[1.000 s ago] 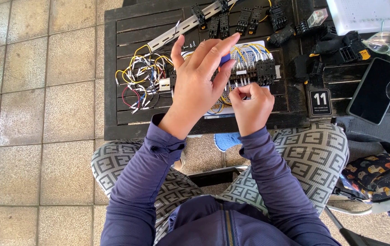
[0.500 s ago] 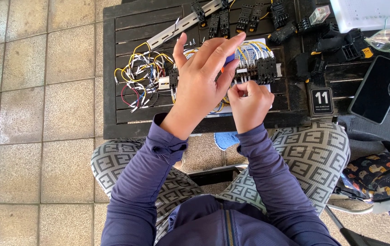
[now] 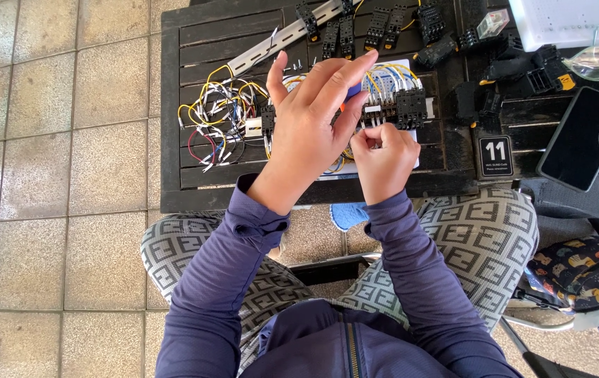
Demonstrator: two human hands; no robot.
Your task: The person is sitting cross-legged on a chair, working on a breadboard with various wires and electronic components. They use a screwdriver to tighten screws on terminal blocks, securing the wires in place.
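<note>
Hands at wired relay block, slatted table.
Left hand [image 3: 310, 126] spread wide, fingers raised over block [image 3: 392, 106]. Right hand [image 3: 383, 159] pinched narrow at block's near edge; grasp contents unclear.

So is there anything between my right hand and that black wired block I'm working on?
Nothing visible does. The right hand already has its fingertips at the front edge of the black wired block. The left hand is raised beside it, covering the block's left part from the camera, not blocking the right hand's way.
</note>
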